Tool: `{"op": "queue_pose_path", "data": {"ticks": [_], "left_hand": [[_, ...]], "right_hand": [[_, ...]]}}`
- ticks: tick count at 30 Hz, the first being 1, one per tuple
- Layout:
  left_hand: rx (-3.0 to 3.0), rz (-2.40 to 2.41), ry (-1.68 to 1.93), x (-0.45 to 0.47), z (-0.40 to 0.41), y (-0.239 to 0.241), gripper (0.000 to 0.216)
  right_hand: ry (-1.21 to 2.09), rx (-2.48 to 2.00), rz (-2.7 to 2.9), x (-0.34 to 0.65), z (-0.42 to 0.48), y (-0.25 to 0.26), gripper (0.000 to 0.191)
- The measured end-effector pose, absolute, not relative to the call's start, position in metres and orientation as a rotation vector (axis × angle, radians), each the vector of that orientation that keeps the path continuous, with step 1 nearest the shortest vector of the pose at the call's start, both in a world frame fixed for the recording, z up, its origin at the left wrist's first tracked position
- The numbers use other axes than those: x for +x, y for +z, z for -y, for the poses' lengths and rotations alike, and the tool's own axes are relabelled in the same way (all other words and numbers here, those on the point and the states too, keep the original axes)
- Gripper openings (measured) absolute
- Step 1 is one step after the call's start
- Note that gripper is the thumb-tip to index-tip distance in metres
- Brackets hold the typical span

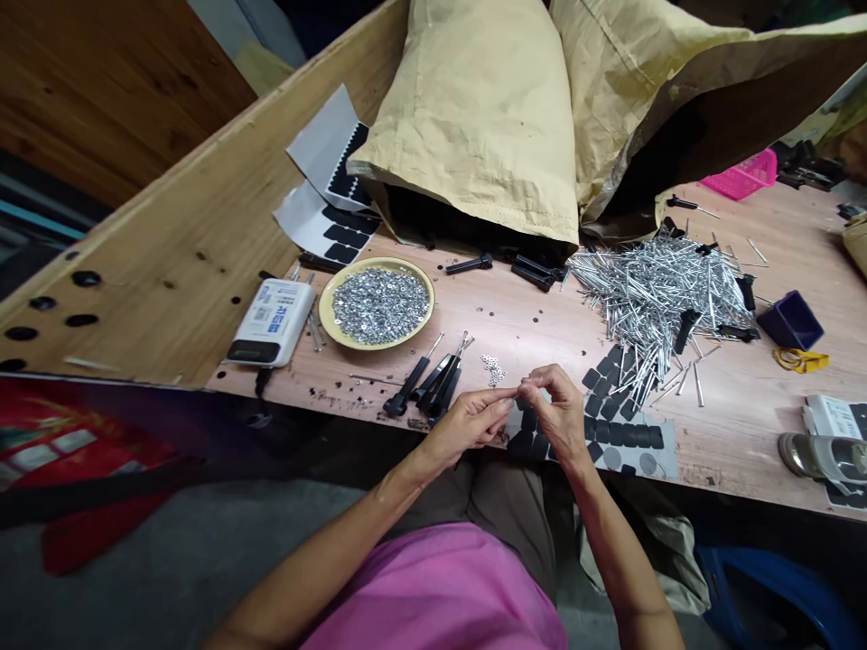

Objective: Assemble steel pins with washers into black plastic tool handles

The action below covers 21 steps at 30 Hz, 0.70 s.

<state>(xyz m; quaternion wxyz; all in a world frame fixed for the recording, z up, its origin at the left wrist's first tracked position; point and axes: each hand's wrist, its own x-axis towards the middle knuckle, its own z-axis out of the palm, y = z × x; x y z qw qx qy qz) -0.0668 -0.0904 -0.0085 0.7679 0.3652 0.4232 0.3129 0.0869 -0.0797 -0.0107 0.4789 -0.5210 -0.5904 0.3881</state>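
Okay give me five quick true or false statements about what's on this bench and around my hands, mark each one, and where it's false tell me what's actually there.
1. The white box is left of the bowl. True.
2. The hands are held far apart. False: the left hand and right hand come together at the fingers.
3. Some metal bits lie outside the bowl. True.
4. The blue box is left of the rod pile. False: the blue box is right of the rod pile.
5. The black handles are nearer the left hand than the right hand. True.
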Motion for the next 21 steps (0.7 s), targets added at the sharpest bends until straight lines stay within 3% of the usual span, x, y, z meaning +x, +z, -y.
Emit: {"op": "queue_pose_path", "data": {"ticks": [4, 10, 21], "left_hand": [[0.830, -0.934, 0.675, -0.072, 0.088, -0.008, 0.059], [1.190, -1.172, 0.892, -0.069, 0.091, 0.001, 0.021], [0.886, -1.064, 0.828, -0.057, 0.095, -0.005, 0.054]], "right_hand": [[1.201, -1.172, 1.475, 0.096, 0.077, -0.008, 0.021], [1.274, -1.143, 1.473, 0.106, 0.074, 0.000, 0.016], [1.113, -1.179, 0.947, 0.069, 0.088, -0.021, 0.025]]}}
